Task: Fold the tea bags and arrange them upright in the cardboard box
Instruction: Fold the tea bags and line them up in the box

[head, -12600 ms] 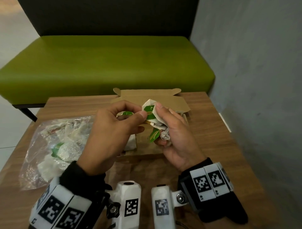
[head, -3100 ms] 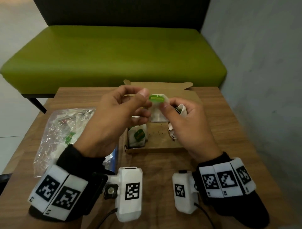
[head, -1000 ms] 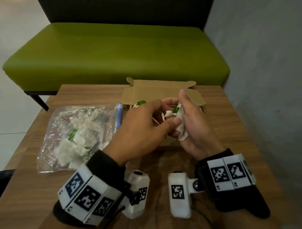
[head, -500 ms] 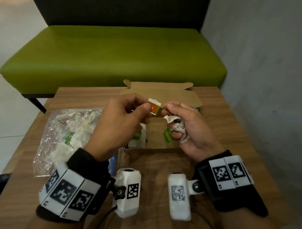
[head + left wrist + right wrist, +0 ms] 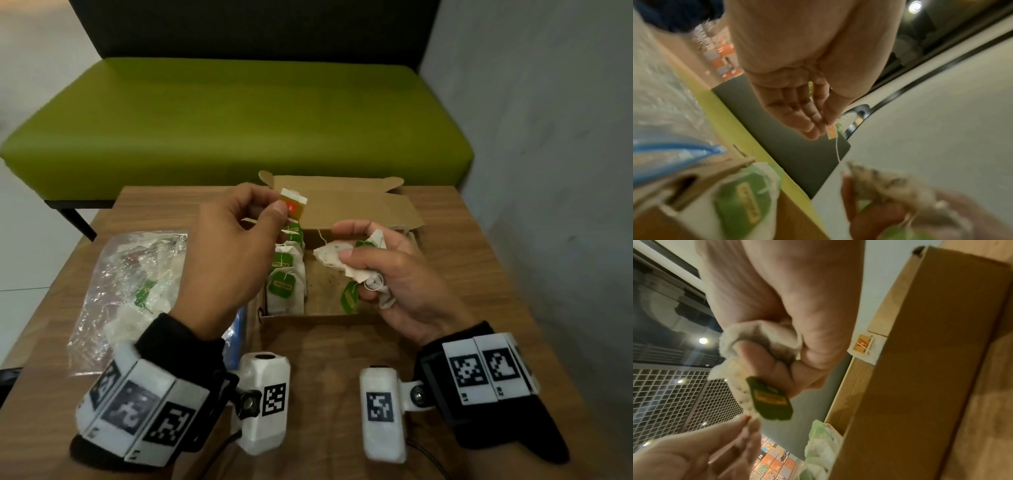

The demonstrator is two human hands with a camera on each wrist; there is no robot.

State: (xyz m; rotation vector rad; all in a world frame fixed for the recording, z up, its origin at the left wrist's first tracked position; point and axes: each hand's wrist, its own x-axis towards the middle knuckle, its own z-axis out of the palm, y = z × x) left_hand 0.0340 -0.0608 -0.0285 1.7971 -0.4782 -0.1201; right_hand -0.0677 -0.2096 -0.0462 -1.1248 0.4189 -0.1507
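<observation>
My left hand [image 5: 274,210] pinches a small yellow and red paper tag [image 5: 294,205] between thumb and forefinger, above the cardboard box's [image 5: 356,317] left part. A thin string [image 5: 322,236] runs from it to a bunch of white tea bags [image 5: 334,258] that my right hand [image 5: 346,251] grips over the box's right part; a green tag [image 5: 350,297] dangles below. Several folded tea bags [image 5: 286,289] with green tags stand upright along the box's left wall. In the left wrist view the tag [image 5: 831,132] shows at my fingertips. In the right wrist view the bunch [image 5: 756,340] fills my fist.
A clear plastic bag [image 5: 130,287] with more tea bags lies on the wooden table [image 5: 479,274] left of the box. The box's lid flap [image 5: 359,202] stands open at the back. A green bench [image 5: 239,116] sits behind, a grey wall [image 5: 548,137] on the right.
My left hand has lifted the yellow and red tag up and left, away from my right hand, drawing its string out. The right hand stays over the box with its bunch.
</observation>
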